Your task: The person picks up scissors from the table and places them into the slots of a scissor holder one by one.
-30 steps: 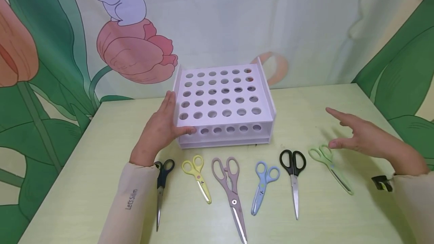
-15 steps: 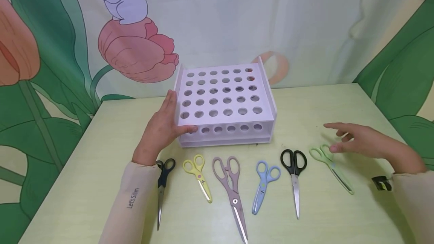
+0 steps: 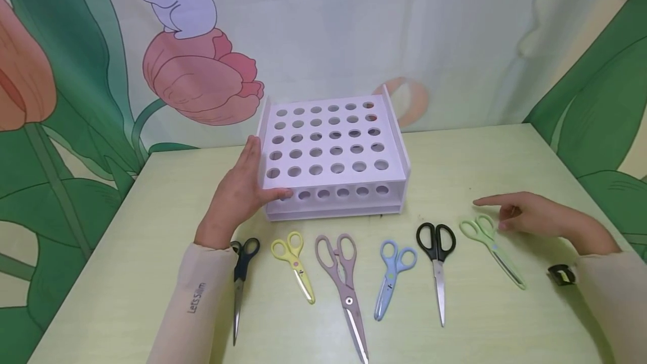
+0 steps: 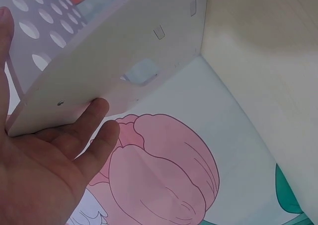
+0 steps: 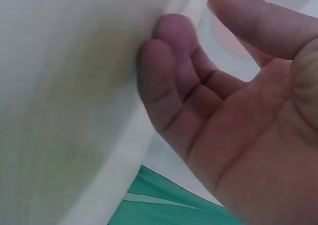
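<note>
My left hand [image 3: 229, 198] holds the left front corner of a white rack [image 3: 336, 178] with rows of round holes. Its thumb lies across the front face, and its fingers run along the outer side panel [image 4: 99, 76]. At the right, my right hand [image 3: 536, 215] is low beside the handles of light green scissors [image 3: 497, 251]; the index finger points left, the others bend inward. Nothing shows between those fingers [image 5: 159, 81] in the right wrist view. Left of the green pair lie black scissors [image 3: 437, 263] with bare metal blades.
Along the front of the table [image 3: 126, 229] lie light blue scissors [image 3: 390, 282], large mauve scissors [image 3: 346, 285], yellow scissors [image 3: 298, 271] and dark navy scissors [image 3: 242, 274], partly behind the left sleeve. A printed curtain [image 3: 470, 44] hangs behind the rack.
My right hand has come down and slightly left toward the green scissors' handles, its thumb and lower fingers drawing in. My left hand stays on the rack.
</note>
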`<state>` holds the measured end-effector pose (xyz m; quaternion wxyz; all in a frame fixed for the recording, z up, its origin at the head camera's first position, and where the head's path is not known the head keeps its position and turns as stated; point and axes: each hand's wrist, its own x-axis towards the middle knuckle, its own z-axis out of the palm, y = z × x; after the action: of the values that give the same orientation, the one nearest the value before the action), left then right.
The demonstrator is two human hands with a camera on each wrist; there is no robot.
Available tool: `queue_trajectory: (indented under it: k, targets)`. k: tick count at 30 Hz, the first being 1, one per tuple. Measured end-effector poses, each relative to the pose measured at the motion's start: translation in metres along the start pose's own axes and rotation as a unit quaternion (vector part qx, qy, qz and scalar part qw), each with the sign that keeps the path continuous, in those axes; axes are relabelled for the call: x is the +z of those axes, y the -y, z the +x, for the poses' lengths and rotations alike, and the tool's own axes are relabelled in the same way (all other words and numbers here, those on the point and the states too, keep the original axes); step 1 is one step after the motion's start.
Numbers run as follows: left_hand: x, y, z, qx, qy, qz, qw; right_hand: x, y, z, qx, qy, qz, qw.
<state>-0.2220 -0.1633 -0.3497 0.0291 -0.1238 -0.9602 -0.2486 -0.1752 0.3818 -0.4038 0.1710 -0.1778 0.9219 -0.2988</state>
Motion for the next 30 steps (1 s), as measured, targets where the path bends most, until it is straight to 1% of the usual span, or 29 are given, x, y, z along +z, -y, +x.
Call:
queue_trajectory:
  k: [5, 9, 11, 16, 23, 30]
  targets:
    - [-0.0004, -0.0014, -0.0004, 0.002, -0.002, 0.003, 1.0, 0.0038, -0.0027, 0.0005, 0.001, 0.023, 0.039, 0.999]
    - [-0.0004, -0.0013, -0.0009, 0.004, -0.002, 0.004, 1.0, 0.0045, -0.004, -0.0005, 0.002, 0.054, 0.098, 0.9937]
    - [-0.0005, -0.0008, -0.0011, 0.005, -0.001, 0.004, 1.0, 0.0051, -0.0052, -0.0004, 0.001, 0.066, 0.114, 0.9913]
    - [-0.0009, 0.0002, -0.0009, 0.005, 0.002, 0.003, 1.0, 0.0061, -0.005, 0.0007, 0.002, 0.075, 0.117, 0.9903]
    - [-0.0007, -0.0006, -0.0009, 0.002, 0.005, 0.0, 1.0, 0.0065, -0.0029, 0.0013, 0.014, 0.067, 0.118, 0.9907]
    - [0.0002, -0.0003, -0.0019, 0.007, -0.004, -0.001, 1.0, 0.0092, 0.0005, 0.0031, 0.05, 0.051, 0.103, 0.9921]
